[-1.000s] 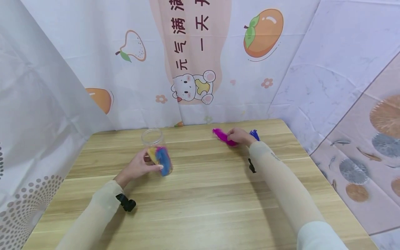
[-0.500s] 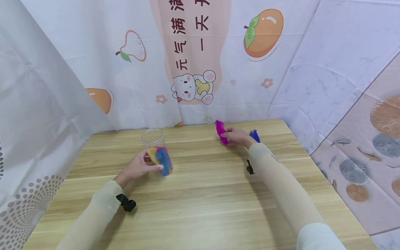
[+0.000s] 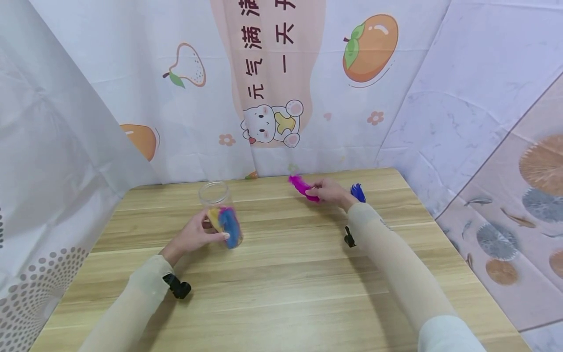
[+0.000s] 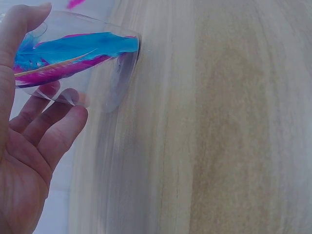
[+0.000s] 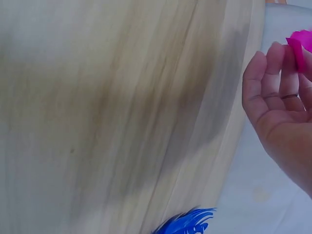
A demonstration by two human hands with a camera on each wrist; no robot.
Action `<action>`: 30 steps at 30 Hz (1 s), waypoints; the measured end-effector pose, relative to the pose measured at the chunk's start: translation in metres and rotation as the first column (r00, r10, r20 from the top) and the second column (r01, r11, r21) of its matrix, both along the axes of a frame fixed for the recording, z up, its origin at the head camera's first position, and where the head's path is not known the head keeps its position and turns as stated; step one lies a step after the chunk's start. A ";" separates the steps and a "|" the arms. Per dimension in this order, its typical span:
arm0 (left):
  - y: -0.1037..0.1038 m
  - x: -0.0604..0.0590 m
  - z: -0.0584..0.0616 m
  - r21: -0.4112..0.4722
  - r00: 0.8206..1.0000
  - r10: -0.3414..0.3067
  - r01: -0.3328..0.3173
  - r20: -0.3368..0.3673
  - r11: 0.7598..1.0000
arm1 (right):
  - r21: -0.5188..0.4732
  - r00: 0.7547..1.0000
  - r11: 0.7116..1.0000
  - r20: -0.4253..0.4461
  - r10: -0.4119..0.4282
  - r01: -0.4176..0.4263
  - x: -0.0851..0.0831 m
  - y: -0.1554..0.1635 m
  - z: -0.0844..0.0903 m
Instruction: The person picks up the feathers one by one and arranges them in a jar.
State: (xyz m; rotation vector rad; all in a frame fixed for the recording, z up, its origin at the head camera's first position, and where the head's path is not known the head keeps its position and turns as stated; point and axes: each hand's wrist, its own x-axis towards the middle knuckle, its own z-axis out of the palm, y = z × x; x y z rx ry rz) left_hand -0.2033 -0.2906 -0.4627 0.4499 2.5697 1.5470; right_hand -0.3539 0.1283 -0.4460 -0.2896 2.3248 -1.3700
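At a wooden table [image 3: 281, 274], my left hand [image 3: 193, 235] wraps round the lower part of a clear plastic jar [image 3: 218, 211] standing upright left of centre in the head view, fingers and thumb curled against its wall. Inside the jar lie feathers, a blue feather [image 4: 83, 48] over a magenta one, with a yellow one showing in the head view. My right hand [image 3: 331, 191], above centre and a little to the right near the table's far edge, pinches a magenta feather [image 3: 301, 186] between thumb and fingertips, its plume pointing toward the upper left of the frame, clear of the tabletop. Just right of that hand a dark blue feather [image 3: 358, 192] lies on the table near the far right corner. A printed fruit-and-bear backdrop [image 3: 272, 88] hangs behind.
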 end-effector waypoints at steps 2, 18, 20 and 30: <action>0.000 0.000 0.000 0.005 1.000 -0.002 0.002 0.000 1.000 | -0.009 1.000 1.000 0.004 0.004 -0.004 0.001 -0.002 0.000; -0.001 0.001 0.000 -0.016 1.000 0.011 -0.011 0.000 1.000 | -0.127 0.997 0.992 -0.078 0.013 -0.023 0.010 -0.027 0.010; -0.001 0.000 0.000 -0.011 1.000 0.009 -0.009 -0.001 1.000 | -0.166 0.997 0.985 -0.068 0.026 -0.037 0.012 -0.032 0.011; 0.000 0.000 0.000 0.001 1.000 0.004 -0.004 0.000 1.000 | -0.308 0.995 0.947 0.002 0.099 -0.094 0.024 -0.054 0.025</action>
